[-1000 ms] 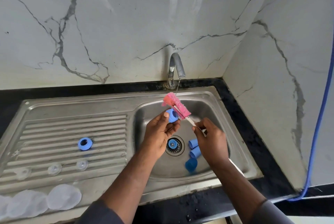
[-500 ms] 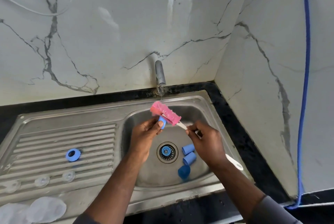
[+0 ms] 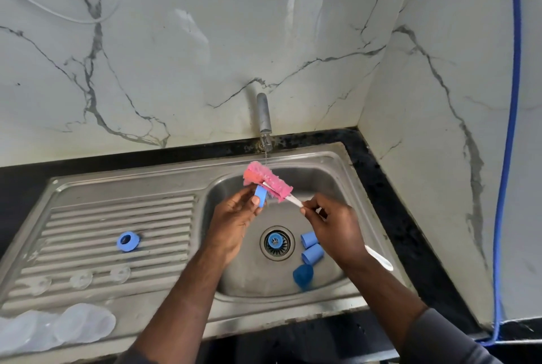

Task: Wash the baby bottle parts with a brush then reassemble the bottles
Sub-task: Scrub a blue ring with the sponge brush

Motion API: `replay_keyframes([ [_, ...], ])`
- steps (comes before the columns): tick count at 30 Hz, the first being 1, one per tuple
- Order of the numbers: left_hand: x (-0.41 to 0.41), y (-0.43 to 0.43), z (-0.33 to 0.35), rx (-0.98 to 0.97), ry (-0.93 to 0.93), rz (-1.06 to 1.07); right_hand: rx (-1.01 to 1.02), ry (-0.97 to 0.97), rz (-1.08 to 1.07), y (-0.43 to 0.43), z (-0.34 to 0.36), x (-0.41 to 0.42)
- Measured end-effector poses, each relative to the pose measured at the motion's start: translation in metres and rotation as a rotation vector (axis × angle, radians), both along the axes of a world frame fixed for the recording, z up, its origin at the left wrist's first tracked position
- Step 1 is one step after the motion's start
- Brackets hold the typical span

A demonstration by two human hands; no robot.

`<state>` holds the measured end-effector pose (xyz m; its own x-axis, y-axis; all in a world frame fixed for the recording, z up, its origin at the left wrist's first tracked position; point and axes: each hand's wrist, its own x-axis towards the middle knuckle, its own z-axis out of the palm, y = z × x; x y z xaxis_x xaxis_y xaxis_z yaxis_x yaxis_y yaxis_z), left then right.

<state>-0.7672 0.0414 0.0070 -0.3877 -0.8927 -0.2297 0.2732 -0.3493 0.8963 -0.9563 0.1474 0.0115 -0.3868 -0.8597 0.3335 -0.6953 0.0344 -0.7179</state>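
Nearest, clear bottles (image 3: 85, 324) lie at the front left of the drainboard (image 3: 117, 211), with three clear teats (image 3: 120, 273) and a blue ring (image 3: 128, 241) behind them. In the basin (image 3: 331, 187) lie a dark cap (image 3: 303, 275), two pale blue cups (image 3: 312, 253) and a blue part (image 3: 274, 240) on the drain. Above these the left hand (image 3: 234, 222) pinches a blue collar (image 3: 260, 195), the right hand (image 3: 337, 228) grips the white handle of the pink brush (image 3: 268, 181), whose head touches the collar, and behind them the tap (image 3: 264, 112) runs a thin stream.
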Motion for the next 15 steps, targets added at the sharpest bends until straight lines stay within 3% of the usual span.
replay_keyframes([
  [3,-0.0013,-0.0014,0.0041,0.071,0.035,0.015,-0.016,0.005,0.032,0.0007,0.0003,0.0020],
  [15,0.0021,-0.0032,0.0090,0.008,-0.024,0.020,0.014,-0.085,0.072,-0.0006,0.0011,0.0023],
])
